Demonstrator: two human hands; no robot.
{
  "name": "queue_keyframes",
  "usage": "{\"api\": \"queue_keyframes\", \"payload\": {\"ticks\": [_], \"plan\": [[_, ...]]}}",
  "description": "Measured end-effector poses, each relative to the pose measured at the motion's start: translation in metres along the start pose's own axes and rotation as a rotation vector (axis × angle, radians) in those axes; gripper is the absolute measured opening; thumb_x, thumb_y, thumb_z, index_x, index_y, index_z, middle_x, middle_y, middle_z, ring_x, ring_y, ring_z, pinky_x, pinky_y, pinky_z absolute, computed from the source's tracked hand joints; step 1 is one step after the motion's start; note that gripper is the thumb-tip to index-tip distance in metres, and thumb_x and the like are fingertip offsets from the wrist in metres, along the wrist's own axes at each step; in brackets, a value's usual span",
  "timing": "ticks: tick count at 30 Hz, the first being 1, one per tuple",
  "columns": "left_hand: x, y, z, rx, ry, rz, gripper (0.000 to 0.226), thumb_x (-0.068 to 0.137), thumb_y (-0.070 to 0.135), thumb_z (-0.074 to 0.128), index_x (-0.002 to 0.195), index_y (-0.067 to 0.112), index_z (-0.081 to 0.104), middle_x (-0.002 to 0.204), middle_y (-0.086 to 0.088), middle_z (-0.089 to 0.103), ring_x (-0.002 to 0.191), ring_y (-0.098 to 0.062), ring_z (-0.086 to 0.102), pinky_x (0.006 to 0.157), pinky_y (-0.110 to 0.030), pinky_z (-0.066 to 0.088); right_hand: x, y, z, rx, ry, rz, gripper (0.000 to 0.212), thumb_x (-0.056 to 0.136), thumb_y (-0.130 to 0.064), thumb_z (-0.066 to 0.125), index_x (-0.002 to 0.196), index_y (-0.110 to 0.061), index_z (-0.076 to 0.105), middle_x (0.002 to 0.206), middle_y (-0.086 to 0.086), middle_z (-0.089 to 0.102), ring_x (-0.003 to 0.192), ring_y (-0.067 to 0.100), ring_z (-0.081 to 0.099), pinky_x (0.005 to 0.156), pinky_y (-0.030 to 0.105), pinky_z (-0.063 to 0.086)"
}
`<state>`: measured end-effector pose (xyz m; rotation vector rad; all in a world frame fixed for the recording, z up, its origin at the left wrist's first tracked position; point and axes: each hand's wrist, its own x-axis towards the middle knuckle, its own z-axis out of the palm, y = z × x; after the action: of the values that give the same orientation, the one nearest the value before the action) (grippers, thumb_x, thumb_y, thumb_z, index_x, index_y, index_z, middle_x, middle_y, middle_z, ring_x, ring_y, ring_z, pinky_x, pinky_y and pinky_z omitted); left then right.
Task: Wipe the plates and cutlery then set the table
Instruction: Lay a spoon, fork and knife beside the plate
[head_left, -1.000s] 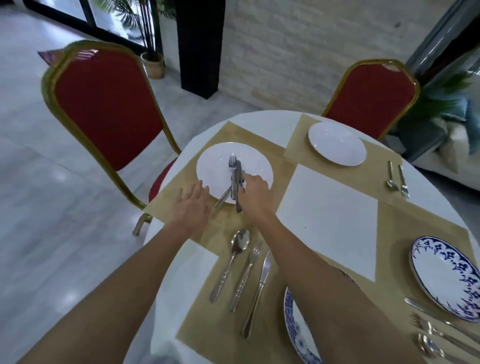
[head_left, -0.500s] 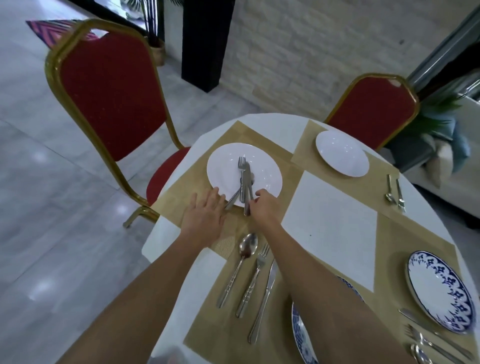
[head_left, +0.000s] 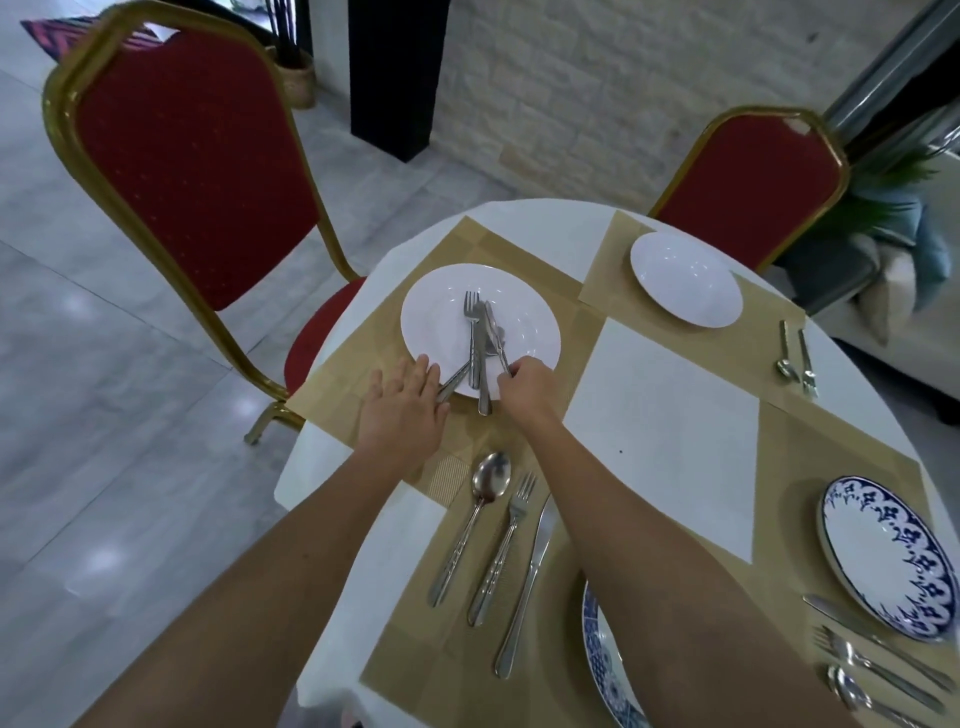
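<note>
A white plate (head_left: 436, 322) lies on a tan placemat at the table's far left, in front of a red chair. A fork (head_left: 471, 312), a knife (head_left: 492, 325) and a spoon, of which only the handle (head_left: 453, 385) shows clearly, lie crossed on the plate. My right hand (head_left: 527, 387) is at the plate's near rim and pinches the knife's handle end. My left hand (head_left: 402, 410) lies flat on the placemat with straight fingers. Its fingertips reach the plate's rim beside the spoon handle.
A spoon, fork and knife (head_left: 498, 535) lie in a row on the near placemat, beside a blue-patterned plate (head_left: 602, 670) partly under my right arm. A second white plate (head_left: 685, 280) and two small pieces of cutlery (head_left: 795, 358) are far right. Another blue plate (head_left: 883, 561) with cutlery is at right. Red chairs (head_left: 192, 156) stand behind.
My right hand has drawn back from over the plate to its near rim and now pinches the knife's handle. My left hand has slid forward to the rim.
</note>
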<state>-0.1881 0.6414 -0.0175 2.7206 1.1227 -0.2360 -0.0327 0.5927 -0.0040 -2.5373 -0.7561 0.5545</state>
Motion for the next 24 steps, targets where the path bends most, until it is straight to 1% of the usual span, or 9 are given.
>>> {"api": "queue_keyframes", "payload": {"ticks": [2, 6, 8, 10, 12, 14, 18, 21, 24], "plan": [[-0.001, 0.001, -0.002, 0.008, 0.006, 0.002, 0.057, 0.101, 0.041, 0.008, 0.152, 0.016, 0.005, 0.160, -0.004, 0.002, 0.147, -0.023, -0.001, 0.118, -0.047, 0.001, 0.000, 0.005, -0.002, 0.085, 0.037, 0.012, 0.014, 0.090, -0.010, 0.048, 0.082, -0.006, 0.058, 0.078, 0.007, 0.057, 0.076, 0.022, 0.054, 0.065, 0.030, 0.038], [0.000, 0.008, -0.011, 0.031, -0.002, -0.039, 0.058, 0.101, 0.042, 0.008, 0.151, 0.014, 0.008, 0.160, -0.005, 0.005, 0.147, -0.024, 0.001, 0.117, -0.047, 0.000, 0.000, 0.015, -0.017, 0.288, 0.093, 0.058, 0.019, 0.092, -0.006, 0.047, 0.100, -0.003, 0.065, 0.090, 0.005, 0.060, 0.083, 0.017, 0.053, 0.071, 0.026, 0.040], [0.003, 0.016, -0.016, 0.000, -0.009, -0.065, 0.059, 0.101, 0.043, 0.010, 0.151, 0.014, 0.008, 0.160, -0.005, 0.004, 0.147, -0.024, -0.001, 0.117, -0.047, -0.001, 0.000, 0.022, -0.029, 0.298, 0.120, 0.049, 0.023, 0.092, -0.008, 0.048, 0.102, -0.003, 0.067, 0.096, 0.007, 0.065, 0.085, 0.016, 0.054, 0.072, 0.022, 0.038], [0.009, 0.025, -0.024, -0.050, 0.016, -0.061, 0.057, 0.101, 0.040, 0.013, 0.151, 0.013, 0.009, 0.160, -0.005, 0.006, 0.147, -0.024, -0.001, 0.117, -0.046, 0.001, 0.002, 0.030, -0.043, 0.314, 0.155, 0.037, 0.025, 0.090, -0.010, 0.050, 0.103, -0.006, 0.071, 0.100, 0.006, 0.069, 0.091, 0.019, 0.060, 0.077, 0.024, 0.044], [0.016, 0.039, -0.034, -0.048, 0.063, -0.011, 0.054, 0.102, 0.035, 0.018, 0.151, 0.012, 0.013, 0.159, -0.006, 0.010, 0.147, -0.024, 0.002, 0.117, -0.047, 0.003, 0.000, 0.042, -0.062, 0.360, 0.177, 0.018, 0.025, 0.088, -0.012, 0.052, 0.103, -0.008, 0.072, 0.100, 0.008, 0.071, 0.094, 0.024, 0.064, 0.085, 0.034, 0.051], [0.026, 0.060, -0.045, -0.007, 0.142, 0.066, 0.051, 0.102, 0.032, 0.022, 0.149, 0.012, 0.021, 0.157, -0.006, 0.018, 0.147, -0.024, 0.008, 0.117, -0.047, 0.005, -0.002, 0.058, -0.088, 0.355, 0.178, -0.014, 0.022, 0.087, -0.012, 0.055, 0.099, -0.009, 0.073, 0.099, 0.008, 0.071, 0.093, 0.025, 0.065, 0.088, 0.038, 0.052], [0.048, 0.115, -0.068, 0.041, 0.286, 0.267, 0.044, 0.102, 0.030, 0.028, 0.142, 0.014, 0.035, 0.150, -0.004, 0.034, 0.142, -0.023, 0.022, 0.116, -0.047, 0.011, -0.008, 0.090, -0.150, 0.389, 0.140, -0.046, 0.014, 0.088, -0.015, 0.062, 0.095, -0.010, 0.072, 0.087, 0.002, 0.069, 0.077, 0.017, 0.066, 0.072, 0.025, 0.052], [0.062, 0.178, -0.089, -0.012, 0.267, 0.447, 0.041, 0.101, 0.029, 0.034, 0.139, 0.016, 0.040, 0.140, -0.003, 0.045, 0.131, -0.023, 0.037, 0.109, -0.041, 0.022, -0.009, 0.122, -0.204, 0.380, 0.078, -0.049, 0.011, 0.086, -0.012, 0.065, 0.093, -0.008, 0.073, 0.080, 0.000, 0.065, 0.068, 0.012, 0.062, 0.075, 0.026, 0.055], [0.075, 0.235, -0.102, -0.119, 0.200, 0.508, 0.036, 0.100, 0.033, 0.039, 0.133, 0.025, 0.049, 0.132, 0.001, 0.056, 0.123, -0.022, 0.047, 0.105, -0.037, 0.027, -0.001, 0.151, -0.257, 0.232, 0.037, -0.096, 0.005, 0.084, -0.015, 0.069, 0.080, -0.017, 0.072, 0.074, 0.000, 0.068, 0.067, 0.013, 0.065, 0.077, 0.030, 0.057]]}}
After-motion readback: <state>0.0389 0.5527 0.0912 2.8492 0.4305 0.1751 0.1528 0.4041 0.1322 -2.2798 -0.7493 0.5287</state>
